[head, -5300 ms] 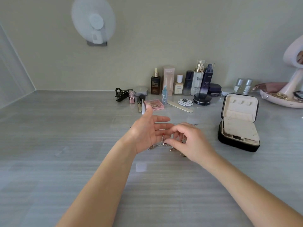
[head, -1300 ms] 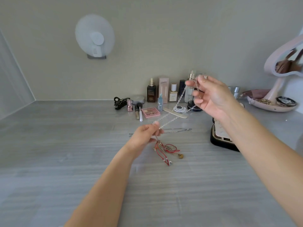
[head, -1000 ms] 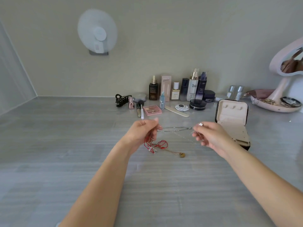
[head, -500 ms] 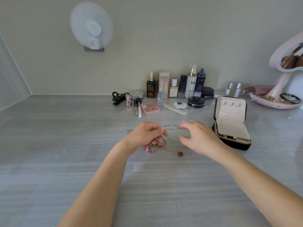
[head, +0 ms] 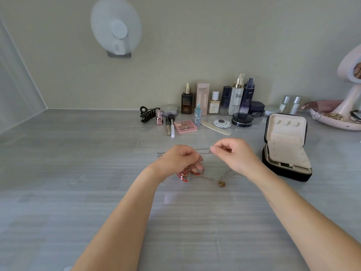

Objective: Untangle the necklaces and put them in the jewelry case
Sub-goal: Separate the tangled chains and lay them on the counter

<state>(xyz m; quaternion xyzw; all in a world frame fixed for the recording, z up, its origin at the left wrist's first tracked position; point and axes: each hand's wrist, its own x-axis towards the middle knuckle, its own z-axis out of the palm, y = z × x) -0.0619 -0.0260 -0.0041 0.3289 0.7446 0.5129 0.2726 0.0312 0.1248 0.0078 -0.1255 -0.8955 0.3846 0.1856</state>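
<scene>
**Teasing the silver chain out of the knot**

The step in hand looks like drawing one strand free of the bunch. It should go best with short, gentle pulls along the chain's own line. The holding fingers would loosen just enough to let links slip, and the pull should stop at any snag rather than tighten it. Lifting the strand a little off the tabletop (head: pixel 78 173) would help show where it crosses the others.

The left hand (head: pixel 178 160) is clenched, its fingers curled round the bunched red cord necklace (head: pixel 183 176), which spills out beneath it. The right hand (head: pixel 236 155) pinches the silver chain (head: pixel 206 153) between thumb and forefinger, its other fingers curled in. The chain runs taut between the two hands. A gold chain (head: pixel 221 183) with a heart pendant trails from the bunch on the tabletop, below the right hand.

All this sits mid-tabletop. The jewelry case (head: pixel 287 173) stands open just right of the right hand, nearer the back edge. No necklace is visible in it.
</scene>
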